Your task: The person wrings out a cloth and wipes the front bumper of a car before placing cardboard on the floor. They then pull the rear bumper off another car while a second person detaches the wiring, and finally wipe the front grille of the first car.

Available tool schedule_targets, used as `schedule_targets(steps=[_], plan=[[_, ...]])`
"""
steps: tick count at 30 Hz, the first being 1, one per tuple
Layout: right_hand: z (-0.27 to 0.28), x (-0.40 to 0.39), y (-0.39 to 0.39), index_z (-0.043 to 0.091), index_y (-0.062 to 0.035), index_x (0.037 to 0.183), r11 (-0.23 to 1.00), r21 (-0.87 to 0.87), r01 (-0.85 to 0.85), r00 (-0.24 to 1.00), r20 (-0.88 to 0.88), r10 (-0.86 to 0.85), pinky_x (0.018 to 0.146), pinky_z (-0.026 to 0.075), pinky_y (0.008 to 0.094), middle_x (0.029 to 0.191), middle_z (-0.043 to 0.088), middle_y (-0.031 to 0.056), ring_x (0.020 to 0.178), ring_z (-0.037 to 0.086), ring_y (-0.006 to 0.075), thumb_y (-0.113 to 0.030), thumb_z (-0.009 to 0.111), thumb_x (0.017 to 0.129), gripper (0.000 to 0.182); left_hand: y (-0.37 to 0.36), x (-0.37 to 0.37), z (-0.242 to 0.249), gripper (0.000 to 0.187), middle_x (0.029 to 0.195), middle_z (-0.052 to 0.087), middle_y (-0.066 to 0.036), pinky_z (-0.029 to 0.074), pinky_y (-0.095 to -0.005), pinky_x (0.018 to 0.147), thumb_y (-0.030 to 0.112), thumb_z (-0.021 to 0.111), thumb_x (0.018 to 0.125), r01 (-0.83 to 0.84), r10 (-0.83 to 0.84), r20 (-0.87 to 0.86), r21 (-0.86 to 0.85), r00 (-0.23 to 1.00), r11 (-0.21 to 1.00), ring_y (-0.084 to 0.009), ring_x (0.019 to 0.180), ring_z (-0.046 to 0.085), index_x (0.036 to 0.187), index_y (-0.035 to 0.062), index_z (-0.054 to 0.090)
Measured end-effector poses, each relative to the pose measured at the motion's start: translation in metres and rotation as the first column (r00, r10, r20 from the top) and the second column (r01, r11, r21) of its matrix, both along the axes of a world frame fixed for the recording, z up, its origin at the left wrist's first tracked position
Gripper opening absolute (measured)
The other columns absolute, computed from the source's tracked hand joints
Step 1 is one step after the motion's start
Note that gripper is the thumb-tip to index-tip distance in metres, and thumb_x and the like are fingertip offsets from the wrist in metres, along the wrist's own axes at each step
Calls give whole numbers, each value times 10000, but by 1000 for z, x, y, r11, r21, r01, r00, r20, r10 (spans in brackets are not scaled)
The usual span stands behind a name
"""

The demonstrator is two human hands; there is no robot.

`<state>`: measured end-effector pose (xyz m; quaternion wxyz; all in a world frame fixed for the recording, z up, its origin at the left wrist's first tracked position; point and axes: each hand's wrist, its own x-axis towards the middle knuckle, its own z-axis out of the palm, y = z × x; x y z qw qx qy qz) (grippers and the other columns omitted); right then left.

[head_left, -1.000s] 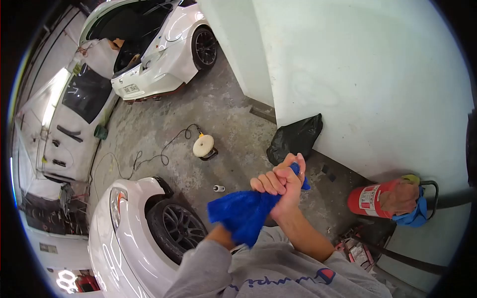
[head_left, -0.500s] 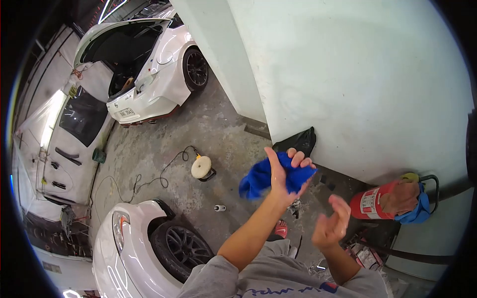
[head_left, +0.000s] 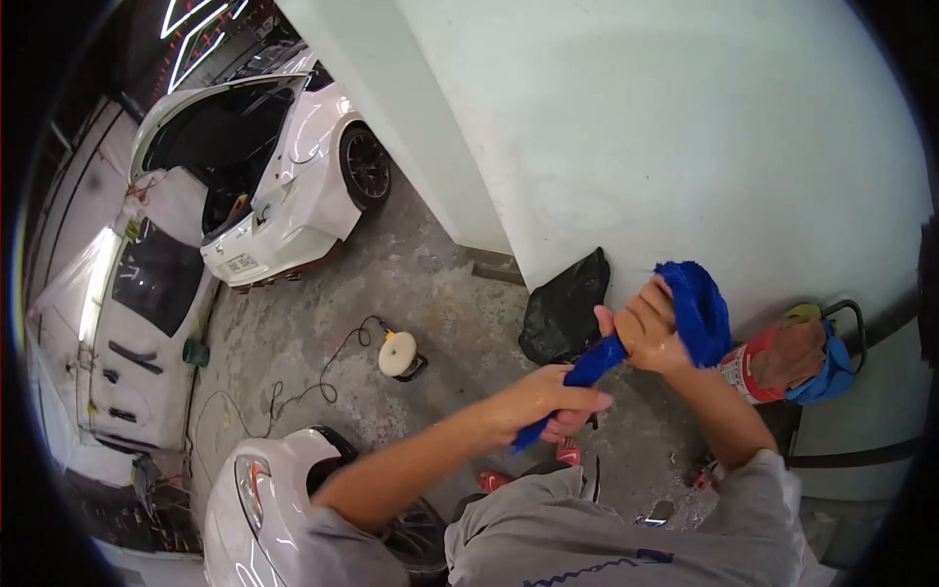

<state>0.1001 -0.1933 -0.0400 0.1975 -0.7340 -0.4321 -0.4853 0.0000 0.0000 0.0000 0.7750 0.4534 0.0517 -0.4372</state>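
Observation:
A blue cloth (head_left: 702, 311) is stretched between my two hands in front of my grey shirt. My left hand (head_left: 548, 399) has its fingers wrapped round the lower end of the cloth, and a short tail pokes out below it. Higher and to the right, my right hand (head_left: 648, 328) grips the cloth, whose bunched upper part loops over the back of the fingers. Between the hands the cloth forms a narrow, roped strip.
A black bag (head_left: 567, 308) leans by the white wall (head_left: 685, 127). A polisher (head_left: 398, 354) with its cord lies on the concrete floor. White cars (head_left: 323, 186) stand at the upper and lower left. Cloths cover a red container (head_left: 751, 372) at right.
My right hand has risen and closed on the cloth, which hung from my left hand alone before. My left hand has moved down and the cloth is now drawn out between both.

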Motion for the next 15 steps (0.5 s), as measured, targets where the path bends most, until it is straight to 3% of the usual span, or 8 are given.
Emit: schedule_targets(steps=[2,7,9,10,11,12,13,15], plan=[[-7,-1,4,372,-130,586,990,-144,-4,1000,16,6,639,401,398,549,331,38,548,438,239,-106,706,779,386,17,10,-3,309,601,520,-18,355,-286,438,378,661,925,69,-351,387,582,853,810,-129,492,517,868,103,533],[-17,-54,16,429,-138,585,962,-139,-237,897,-411,162,616,397,368,530,398,47,508,450,226,-99,663,799,319,38,22,25,255,624,609,-87,439,-361,495,341,696,843,-333,-895,381,896,233,295,-262,578,642,811,111,591],[-25,-87,32,432,-130,569,966,135,-220,139,-976,168,585,384,359,491,405,25,443,399,209,-73,647,800,320,42,33,28,237,617,612,-94,453,-384,507,326,695,811,-430,-985,172,892,29,143,-290,602,659,779,116,591],[-23,-97,39,432,-130,569,964,137,-227,133,-976,170,585,384,359,491,405,25,443,399,209,-73,647,800,320,41,39,27,236,592,597,-69,442,-374,500,312,679,793,-479,-982,120,860,-142,175,-264,576,645,728,119,559],[-18,-108,45,419,-128,557,949,306,-74,-248,-927,280,570,372,348,478,405,15,425,379,196,-69,642,797,332,41,44,24,242,568,582,-43,431,-364,493,298,663,775,-518,-950,56,828,-307,216,-239,550,632,678,123,527],[-17,-118,51,406,-127,545,909,395,134,-572,-718,396,554,360,338,464,404,5,407,360,184,-65,637,793,344,41,49,20,242,568,582,-43,431,-364,493,298,663,775,-510,-952,58,834,-301,212,-239,550,632,678,123,527],[-19,-125,57,406,-127,545,908,396,138,-580,-711,398,554,360,338,464,404,5,407,360,184,-65,637,793,344,41,55,16,244,544,553,-31,407,-347,480,287,646,769,-530,-901,82,784,-427,322,-216,517,601,654,131,497],[-26,-137,68,380,-149,524,575,713,400,-822,2,569,581,358,319,471,378,-15,431,350,154,-84,600,816,371,39,62,0,250,521,525,-19,383,-329,468,276,629,763,-518,-829,100,738,-551,433,-194,484,570,629,139,468]])
